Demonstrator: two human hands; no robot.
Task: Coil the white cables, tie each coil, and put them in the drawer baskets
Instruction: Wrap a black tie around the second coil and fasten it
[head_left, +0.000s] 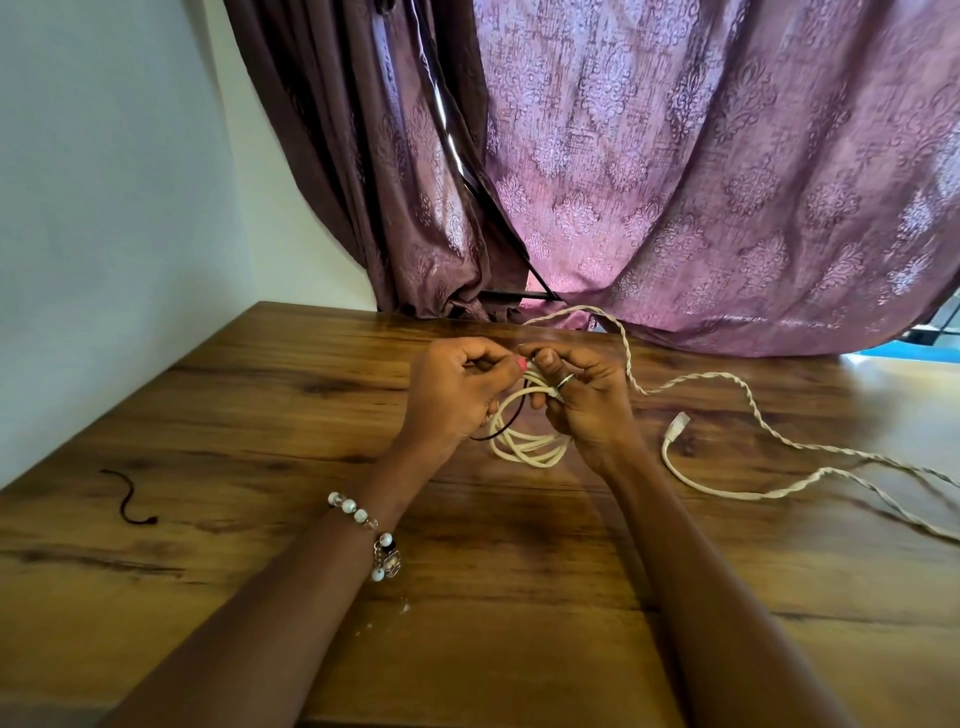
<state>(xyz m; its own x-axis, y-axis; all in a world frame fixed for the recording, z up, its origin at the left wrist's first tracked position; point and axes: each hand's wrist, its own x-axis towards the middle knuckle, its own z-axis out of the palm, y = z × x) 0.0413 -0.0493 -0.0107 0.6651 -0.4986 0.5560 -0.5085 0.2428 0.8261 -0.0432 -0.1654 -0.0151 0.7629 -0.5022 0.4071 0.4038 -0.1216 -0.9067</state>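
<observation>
**Both hands grasping the coiled cable at its top, tie in place**

Left hand (457, 387), fingers curled, pinches the upper part of a coiled white round cable (530, 441) near the middle of the brown wood-grain table (260, 415). A bracelet of white and clear beads (363, 525) sits on the left wrist. Right hand (582, 395), wearing a ring on one finger, grips the same coil from the opposite side, thumb and fingertips meeting those of the left hand at the top of the loops. Both hands are closed on the coil; neither is released.

The coil's lower loops hang below the hands and lie on or just above the table surface; contact cannot be confirmed. A thin dark tie (501, 423) runs from the pinch point down beside the left palm, curving along the coil's left edge. Whether it is knotted cannot be told.

A second cable, long, white and twisted (748, 405), lies loose on the table to the right of the hands, running from the curtain's foot out past the right edge. Its clear plastic plug (675, 426) rests just right of the right wrist.

A second short dark tie (127, 496) lies alone on the table's left part, well apart from the hands.

A purple patterned curtain (675, 182) hangs behind the table, its hem touching the far edge.
</observation>
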